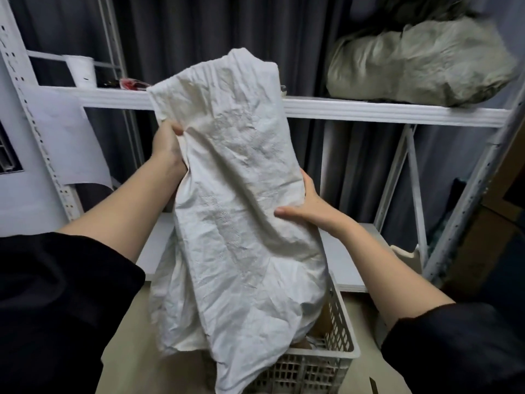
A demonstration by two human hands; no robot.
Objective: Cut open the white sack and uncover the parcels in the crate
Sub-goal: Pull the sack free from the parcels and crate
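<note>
HOLD: left hand (167, 143) fisted on white sack (235, 200) edge, right hand (306, 206) clamped on opposite side, sack upright over crate (338, 336) | RISK: limp lower folds likely snag crate rim, tipping it; parcels (324, 325) barely visible | SURROUNDS: shelf (369, 110) just behind, grey bundle (420, 64) above, limiting lift.

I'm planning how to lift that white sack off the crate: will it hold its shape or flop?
Probably floppy: the white sack creases and drapes between both hands. Likely light now, since it looks flattened. Its loose hem may snag the crate.
</note>
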